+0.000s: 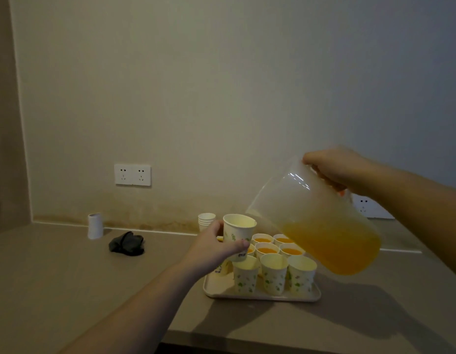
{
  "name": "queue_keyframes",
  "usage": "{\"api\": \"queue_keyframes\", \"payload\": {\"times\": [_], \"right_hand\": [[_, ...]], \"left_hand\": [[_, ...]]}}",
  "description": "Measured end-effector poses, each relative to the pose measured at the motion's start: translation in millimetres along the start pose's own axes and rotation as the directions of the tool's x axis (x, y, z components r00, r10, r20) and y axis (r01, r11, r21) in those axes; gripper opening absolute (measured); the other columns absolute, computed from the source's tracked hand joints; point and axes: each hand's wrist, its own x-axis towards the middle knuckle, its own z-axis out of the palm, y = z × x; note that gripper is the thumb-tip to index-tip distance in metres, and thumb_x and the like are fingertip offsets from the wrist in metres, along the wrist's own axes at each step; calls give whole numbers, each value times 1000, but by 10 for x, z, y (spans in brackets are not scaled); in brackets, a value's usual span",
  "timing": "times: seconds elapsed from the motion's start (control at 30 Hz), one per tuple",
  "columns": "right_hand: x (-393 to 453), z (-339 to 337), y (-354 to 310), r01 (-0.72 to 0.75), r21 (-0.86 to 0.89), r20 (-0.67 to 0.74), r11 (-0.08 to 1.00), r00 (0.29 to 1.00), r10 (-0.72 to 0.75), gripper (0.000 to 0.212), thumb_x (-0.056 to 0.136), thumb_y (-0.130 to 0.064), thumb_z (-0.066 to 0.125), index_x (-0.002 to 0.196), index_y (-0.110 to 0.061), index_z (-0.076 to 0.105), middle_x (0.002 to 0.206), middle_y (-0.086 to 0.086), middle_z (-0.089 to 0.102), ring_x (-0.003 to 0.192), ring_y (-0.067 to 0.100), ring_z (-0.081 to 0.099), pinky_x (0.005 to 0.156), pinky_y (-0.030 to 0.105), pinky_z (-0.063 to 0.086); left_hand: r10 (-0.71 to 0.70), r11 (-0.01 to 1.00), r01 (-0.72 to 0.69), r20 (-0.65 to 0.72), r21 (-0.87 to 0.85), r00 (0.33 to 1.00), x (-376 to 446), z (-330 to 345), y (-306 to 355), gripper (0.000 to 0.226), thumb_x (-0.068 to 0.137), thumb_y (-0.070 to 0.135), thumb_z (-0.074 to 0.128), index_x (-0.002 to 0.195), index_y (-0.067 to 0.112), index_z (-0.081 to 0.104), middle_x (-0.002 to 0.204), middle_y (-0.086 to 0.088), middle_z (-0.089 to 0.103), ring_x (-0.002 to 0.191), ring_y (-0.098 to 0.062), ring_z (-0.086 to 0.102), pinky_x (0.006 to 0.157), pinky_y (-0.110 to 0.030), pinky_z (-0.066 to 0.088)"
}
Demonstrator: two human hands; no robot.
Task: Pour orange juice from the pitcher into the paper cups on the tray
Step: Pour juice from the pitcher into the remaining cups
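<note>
We see a dim, yellowish room; soft shadows fall toward us across the counter [68, 277], edges bend slightly, detail looks soft.

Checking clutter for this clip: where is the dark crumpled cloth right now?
In the head view, the dark cloth lies on the counter, left of the tray, beside the white roll near the wall.

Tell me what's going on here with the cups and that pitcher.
A person is pouring orange juice. The right hand tilts the pitcher toward a cup that the left hand holds up above the tray. No juice shows in that cup yet. On the tray, several back cups hold juice; the front three look empty.
</note>
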Motion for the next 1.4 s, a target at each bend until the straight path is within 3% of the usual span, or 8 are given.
{"api": "queue_keyframes", "payload": {"times": [0.1,0.23,0.43,0.5,0.9,1.07,1.27,1.4], "right_hand": [[-34,-25,-45,32,-106,-9,994,999,-34,32,89,-24,58,62,-11,47,51,5,37,39,17,29,46,22,25],[-80,-34,-101,60,-237,-15,970,998,-65,30,89,-23,56,63,-10,47,51,5,38,38,18,31,46,22,25],[-105,-4,-134,136,-396,43,908,991,-129,34,95,-15,50,61,-9,45,60,6,41,41,17,40,43,26,26],[-108,3,-128,140,-395,37,908,990,-137,36,94,-16,51,60,-9,45,60,7,42,47,20,38,48,27,25],[-101,27,-97,141,-416,67,899,990,-124,38,94,-18,51,58,-12,43,61,5,40,57,24,39,52,29,24],[-101,13,-87,126,-385,25,914,992,-126,38,92,-18,55,56,-9,45,56,7,40,49,22,37,50,27,25],[-109,4,-99,140,-402,52,905,990,-130,38,94,-18,54,59,-8,46,57,7,40,50,22,37,52,27,26],[-99,-2,-78,138,-390,45,911,990,-131,36,93,-19,55,59,-9,47,58,7,40,50,22,37,52,26,26]], "left_hand": [[10,1000,-10,20,-3,1000,-18,19,37,53,78,48,85,119,42,51,109,24,63,94,6,62,66,-13,50],[5,1000,-5,30,-8,1000,-33,42,18,53,78,47,86,116,46,49,114,22,63,100,1,63,79,-25,58],[9,1000,-8,47,-14,999,-60,125,4,82,62,67,83,133,41,50,124,15,63,109,-10,64,89,-39,60],[14,1000,-14,45,-15,999,-62,139,-3,87,58,71,81,134,41,51,123,15,64,109,-10,65,88,-40,61],[-11,995,11,7,-103,1000,-76,257,-76,60,67,56,87,116,53,52,122,15,66,111,-10,65,94,-40,59],[-2,996,3,13,-90,1000,-69,248,-31,67,71,53,88,127,45,52,123,15,67,111,-9,64,94,-39,59],[-8,997,9,13,-75,1000,-110,268,-10,48,76,47,87,108,52,51,118,18,64,107,-4,63,86,-28,58],[-2,997,3,11,-75,1000,-113,297,-11,60,75,50,86,124,45,52,122,15,64,107,-4,63,83,-26,58]]}}
